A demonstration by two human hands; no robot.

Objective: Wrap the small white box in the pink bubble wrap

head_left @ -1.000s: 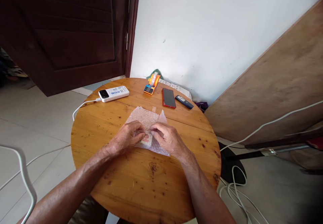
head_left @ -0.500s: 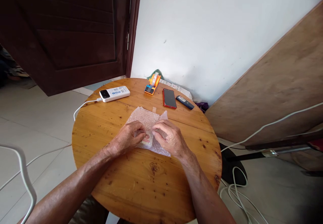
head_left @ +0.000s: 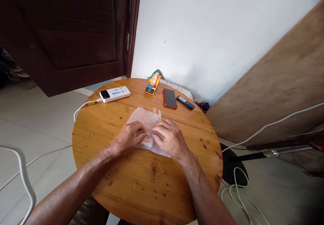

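Note:
A sheet of bubble wrap (head_left: 144,115) lies on the round wooden table, folded around a flat, pale item with red print (head_left: 146,140) that shows only in part between my hands. My left hand (head_left: 130,136) rests on the wrap's left side, its fingers curled and thumb bent in against the plastic. From the right, my right hand (head_left: 170,139) grips the right flap of the wrap, fingers bent over it and pressing down. Both sets of fingertips are close together but apart, over the middle of the wrap.
Towards the back of the table (head_left: 121,184) stand a white power bank (head_left: 116,94) with a cable, an orange tape dispenser (head_left: 153,83), a red-edged phone (head_left: 170,98) and a dark handheld device (head_left: 185,102). A white wall and an open dark door (head_left: 76,32) lie beyond.
My right hand has shifted slightly up and in, bringing the right flap of bubble wrap down and inward. The left hand stays in place.

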